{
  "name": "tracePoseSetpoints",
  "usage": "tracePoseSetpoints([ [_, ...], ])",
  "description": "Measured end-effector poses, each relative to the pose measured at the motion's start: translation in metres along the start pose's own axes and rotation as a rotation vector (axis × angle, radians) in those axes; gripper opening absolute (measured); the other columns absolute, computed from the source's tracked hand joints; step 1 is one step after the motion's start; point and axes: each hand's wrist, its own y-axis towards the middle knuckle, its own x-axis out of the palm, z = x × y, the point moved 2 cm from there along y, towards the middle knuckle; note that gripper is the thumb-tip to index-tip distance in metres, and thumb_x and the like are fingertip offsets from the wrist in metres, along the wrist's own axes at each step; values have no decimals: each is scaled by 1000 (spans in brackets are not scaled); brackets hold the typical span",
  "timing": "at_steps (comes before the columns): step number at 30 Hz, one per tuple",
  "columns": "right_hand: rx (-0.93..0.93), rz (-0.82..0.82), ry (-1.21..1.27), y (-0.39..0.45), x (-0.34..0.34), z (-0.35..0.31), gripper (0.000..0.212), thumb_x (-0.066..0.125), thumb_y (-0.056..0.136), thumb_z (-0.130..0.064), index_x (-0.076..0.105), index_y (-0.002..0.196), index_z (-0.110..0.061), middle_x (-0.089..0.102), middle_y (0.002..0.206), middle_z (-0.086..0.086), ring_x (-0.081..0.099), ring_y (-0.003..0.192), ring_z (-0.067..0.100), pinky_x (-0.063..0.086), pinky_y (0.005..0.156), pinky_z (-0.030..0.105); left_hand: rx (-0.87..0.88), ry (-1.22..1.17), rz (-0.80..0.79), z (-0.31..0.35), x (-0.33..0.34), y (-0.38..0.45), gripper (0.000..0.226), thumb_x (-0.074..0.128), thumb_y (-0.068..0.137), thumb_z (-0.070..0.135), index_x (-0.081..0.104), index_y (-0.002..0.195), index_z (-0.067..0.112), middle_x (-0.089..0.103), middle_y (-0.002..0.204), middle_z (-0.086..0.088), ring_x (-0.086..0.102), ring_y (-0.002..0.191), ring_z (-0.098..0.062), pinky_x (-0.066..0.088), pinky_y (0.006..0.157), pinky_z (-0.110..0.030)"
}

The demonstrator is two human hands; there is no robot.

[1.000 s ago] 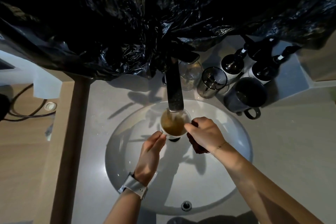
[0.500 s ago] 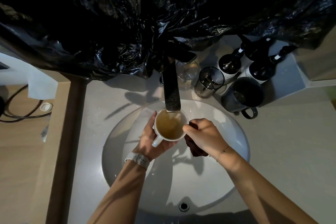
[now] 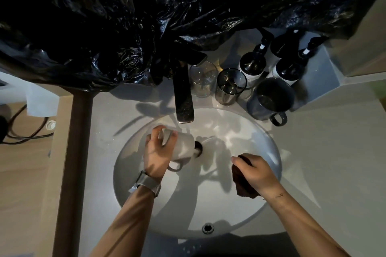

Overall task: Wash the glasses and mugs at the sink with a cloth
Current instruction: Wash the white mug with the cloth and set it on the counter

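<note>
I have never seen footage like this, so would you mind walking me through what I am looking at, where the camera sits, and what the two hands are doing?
There is no machine here: a person wears a wide-angle camera on the head, so the single picture looks down at their own forearms over a round white sink set in a pale counter. The left hand, with a watch at the wrist, grips a white mug tipped on its side, its mouth towards the drain. The right hand holds a dark cloth over the basin, apart from the mug. The tap reaches over the basin from the back. Behind it on the counter stand a clear glass, a smoky glass, a dark mug and dark pump bottles. Crumpled black plastic sheeting covers the wall above.
</note>
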Motion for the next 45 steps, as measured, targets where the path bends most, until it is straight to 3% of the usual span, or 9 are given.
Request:
tracePoseSetpoints([
  [6,177,-10,404,6,-9,2,15,61,89,-17,49,96,-23,57,63,1,56,59,20,45,56,29,112,285,121,13,1,-6,43,67,90,34,53,129,22,45,115,-3,49,98,-18,42,83,-26],
  [9,118,-99,417,9,-14,5,22,63,69,-15,44,77,-22,54,52,-6,49,49,19,40,58,38,-130,-175,20,16,6,0,32,63,95,25,57,121,8,57,112,-13,58,90,-22,51,70,-22],
  [14,-20,25,351,5,-21,-1,30,67,81,0,61,106,-16,64,101,12,64,81,28,49,55,30,-864,-822,-289,14,25,-1,32,66,86,40,59,105,14,58,114,-17,56,111,-38,55,85,-57],
  [22,-253,108,405,-4,-19,-28,28,73,81,-7,61,102,-20,69,92,7,67,79,20,54,59,28,-1038,-1031,-473,5,44,3,61,74,76,36,56,129,12,62,126,-16,56,120,-34,57,75,-46],
  [27,-751,12,-200,9,6,-75,28,73,81,-19,70,109,-23,57,107,-3,57,103,4,40,89,10,-941,-885,-462,14,38,0,52,62,86,41,61,128,11,65,127,-15,60,120,-32,61,70,-43],
  [33,-852,-251,-904,47,56,-92,34,62,84,-12,66,118,-13,58,121,4,59,108,26,45,91,30,-765,-758,-457,25,28,-3,36,47,98,40,66,111,13,74,91,-12,71,82,-26,60,74,-44],
  [38,-431,-204,-527,50,82,-87,28,60,88,-9,66,115,-6,64,120,15,59,112,29,38,86,19,-641,-781,-450,25,21,-9,45,35,103,40,68,107,10,73,100,-15,69,93,-28,52,90,-49],
  [41,55,-327,116,42,93,-81,20,52,94,0,62,111,-1,62,120,26,60,107,34,48,84,33,-589,-705,-399,21,20,-9,44,34,105,36,70,104,10,69,100,-15,67,95,-30,49,92,-46],
  [45,724,-232,929,51,102,-75,15,54,95,-8,60,87,2,64,77,18,58,75,31,50,84,37,-584,-721,-405,16,23,-11,55,34,102,42,77,97,9,73,102,-17,68,92,-28,46,90,-46],
])
